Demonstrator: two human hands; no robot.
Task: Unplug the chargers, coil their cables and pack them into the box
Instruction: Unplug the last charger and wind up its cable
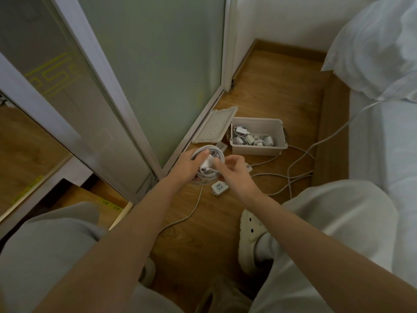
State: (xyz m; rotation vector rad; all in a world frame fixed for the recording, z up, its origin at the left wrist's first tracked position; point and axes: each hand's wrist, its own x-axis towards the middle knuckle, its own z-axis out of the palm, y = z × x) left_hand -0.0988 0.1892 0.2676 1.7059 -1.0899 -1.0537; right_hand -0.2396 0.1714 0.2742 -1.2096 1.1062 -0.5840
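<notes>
My left hand grips a coil of white cable with its white charger plug lying against the loops. My right hand pinches the cable close to the plug, just right of the coil. Behind my hands, an open white plastic box stands on the wooden floor and holds several coiled chargers. Its lid leans against the glass door frame to the left of the box.
A white power strip lies on the floor under my hands, with loose white cables running right toward the bed. A frosted glass door stands at the left. My knees and a slipper fill the foreground.
</notes>
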